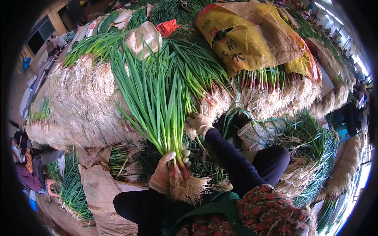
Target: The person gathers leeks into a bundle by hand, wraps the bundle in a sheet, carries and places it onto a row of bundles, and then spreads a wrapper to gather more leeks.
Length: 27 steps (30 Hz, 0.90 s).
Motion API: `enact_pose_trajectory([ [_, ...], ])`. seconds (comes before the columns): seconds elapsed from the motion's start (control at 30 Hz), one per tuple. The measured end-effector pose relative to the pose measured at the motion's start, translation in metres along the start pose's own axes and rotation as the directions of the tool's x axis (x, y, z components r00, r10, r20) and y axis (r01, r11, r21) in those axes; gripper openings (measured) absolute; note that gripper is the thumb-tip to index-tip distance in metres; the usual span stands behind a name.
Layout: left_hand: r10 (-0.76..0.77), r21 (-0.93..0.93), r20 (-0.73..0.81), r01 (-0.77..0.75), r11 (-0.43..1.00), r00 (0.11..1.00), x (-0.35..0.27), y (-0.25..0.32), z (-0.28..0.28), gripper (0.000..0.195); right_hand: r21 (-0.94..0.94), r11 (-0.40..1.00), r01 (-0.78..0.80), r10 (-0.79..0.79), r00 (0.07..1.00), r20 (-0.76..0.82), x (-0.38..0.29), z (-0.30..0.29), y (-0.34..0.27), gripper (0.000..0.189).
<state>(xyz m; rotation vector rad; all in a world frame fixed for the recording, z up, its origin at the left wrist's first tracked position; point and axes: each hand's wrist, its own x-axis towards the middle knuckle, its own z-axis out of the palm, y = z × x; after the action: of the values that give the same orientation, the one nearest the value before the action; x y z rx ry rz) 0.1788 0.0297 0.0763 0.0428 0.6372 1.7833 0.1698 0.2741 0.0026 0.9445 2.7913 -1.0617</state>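
Observation:
My left hand (161,174), in a pale glove, grips a bunch of green onions (168,126) low on the stalks. Its thumb lies across the front, and pale rounded tips at the right side look like its fingers. The long leaves fan up and away, while the reddish bases and tangled roots hang over my lap. To the right of the bunch, my right hand (202,124), also gloved, is closed around a few green onion stalks (189,107) at the edge of the heap. Its fingertips are partly hidden.
Stacked green onions (88,85) face me with thick root mats. A yellow woven sack (251,38) covers part of the pile; a red plastic bag (167,28) lies farther back. Brown sacking (103,200) spreads at my left. More onions (313,159) lie right. People sit at the left rim.

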Motion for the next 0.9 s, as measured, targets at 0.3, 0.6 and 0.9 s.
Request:
enact_pose_trajectory([
  [0.3,-0.114,0.065,-0.043,0.117,0.991,0.992,0.004,-0.005,-0.019,0.063,0.099,0.952,0.29,-0.275,0.951,-0.141,-0.164,0.009,-0.006,0.039],
  [0.6,-0.122,0.113,-0.133,0.137,0.984,0.984,0.007,-0.011,0.007,0.053,0.894,0.311,-0.323,-0.489,0.752,0.442,-0.129,-0.024,0.06,0.045],
  [0.9,-0.11,0.153,-0.188,0.139,0.978,0.976,0.006,-0.018,-0.026,0.051,0.5,0.849,0.172,-0.258,0.96,0.107,-0.085,0.026,-0.01,0.044],
])
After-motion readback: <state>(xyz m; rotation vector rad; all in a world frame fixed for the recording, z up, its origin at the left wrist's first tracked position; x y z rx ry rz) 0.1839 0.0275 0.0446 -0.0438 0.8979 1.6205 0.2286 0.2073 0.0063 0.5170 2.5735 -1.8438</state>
